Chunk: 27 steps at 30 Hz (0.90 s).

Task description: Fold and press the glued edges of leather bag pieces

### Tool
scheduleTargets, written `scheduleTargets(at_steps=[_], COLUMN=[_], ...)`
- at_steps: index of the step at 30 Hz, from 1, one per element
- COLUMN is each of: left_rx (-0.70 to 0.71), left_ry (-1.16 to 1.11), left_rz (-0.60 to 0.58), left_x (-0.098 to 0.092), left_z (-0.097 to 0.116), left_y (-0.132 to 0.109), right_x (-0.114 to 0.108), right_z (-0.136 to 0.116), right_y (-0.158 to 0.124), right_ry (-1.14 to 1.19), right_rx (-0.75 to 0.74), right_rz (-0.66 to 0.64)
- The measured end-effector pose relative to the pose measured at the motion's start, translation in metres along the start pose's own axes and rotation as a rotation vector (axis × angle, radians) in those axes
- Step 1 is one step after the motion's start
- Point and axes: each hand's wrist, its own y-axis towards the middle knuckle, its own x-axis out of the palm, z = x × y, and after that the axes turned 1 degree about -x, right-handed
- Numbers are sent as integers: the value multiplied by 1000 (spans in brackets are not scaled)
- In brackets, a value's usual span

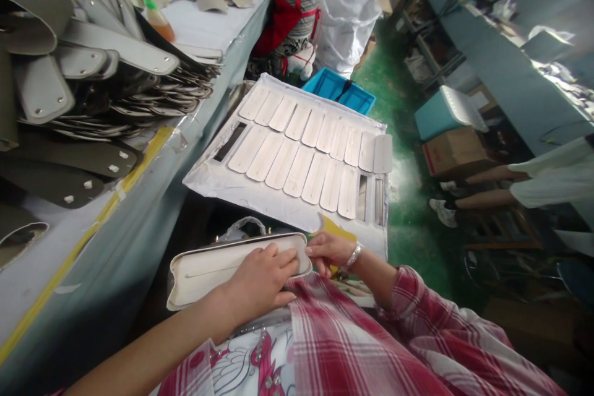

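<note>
A handbag with a cream lining and a dark edge lies across my lap, its opening facing me. On its far side stands a handle that looks wrapped in clear plastic. My left hand reaches over the near edge, its bent fingers gripping the bag inside the right end. At that same end my right hand pinches the rim between thumb and fingers. What lies under the right fingers is hidden. Just beyond the bag, a white-covered board carries two rows of pale rounded panels.
On the left table are piled grey strap-like pieces and a glue bottle with a green nozzle. A blue crate sits behind the board. Another person in a red apron is there; someone's legs show at right.
</note>
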Motion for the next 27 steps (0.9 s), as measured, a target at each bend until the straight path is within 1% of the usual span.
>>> scheduleTargets(at_steps=[3, 5, 7, 9, 10, 11, 12, 13, 14, 15, 16, 17, 18, 19, 20, 22, 24, 27], left_rx=[0, -11, -26, -24, -12, -11, -41, -120, -243, -407, -590, -731, -817, -853, -855, -822, -812, -838], left_ry=[-20, -31, -58, -142, -223, -335, -465, -597, -719, -814, -872, -921, -979, -1051, -1124, -1252, -1332, -1374], left_rz=[-2, -8, -23, -19, -3, 37, 116, 237, 379, 533, 649, 683, 655, 607, 554, 489, 450, 346], left_x=[2, 2, -3, -12, -17, -23, -28, -31, -32, -31, -27, -21, -14, -6, 1, 10, 11, 5], left_z=[-2, -1, 1, 1, -1, -4, -9, -15, -22, -30, -38, -47, -56, -63, -69, -76, -77, -78], left_y=[3, 6, 7, 0, -9, -21, -37, -56, -76, -97, -116, -132, -145, -154, -158, -159, -155, -151], right_x=[-1, 0, 4, 9, 11, 13, 14, 15, 16, 16, 16, 16, 16, 15, 13, 11, 9, 8], right_z=[-19, -30, -38, -44, -45, -45, -45, -44, -43, -42, -41, -40, -39, -38, -38, -40, -43, -47], right_y=[-1, 0, 0, -1, -1, -1, -2, -2, -2, -3, -4, -4, -4, -4, -4, -3, -1, 0], right_ry=[-122, -205, -280, -346, -374, -399, -422, -439, -454, -468, -482, -496, -510, -521, -528, -521, -506, -486], right_rx=[109, 149, 179, 202, 210, 216, 220, 217, 211, 201, 192, 186, 185, 190, 199, 220, 259, 332], right_rz=[-16, -9, -5, 7, 15, 29, 41, 55, 66, 75, 82, 85, 83, 79, 75, 59, 44, 29])
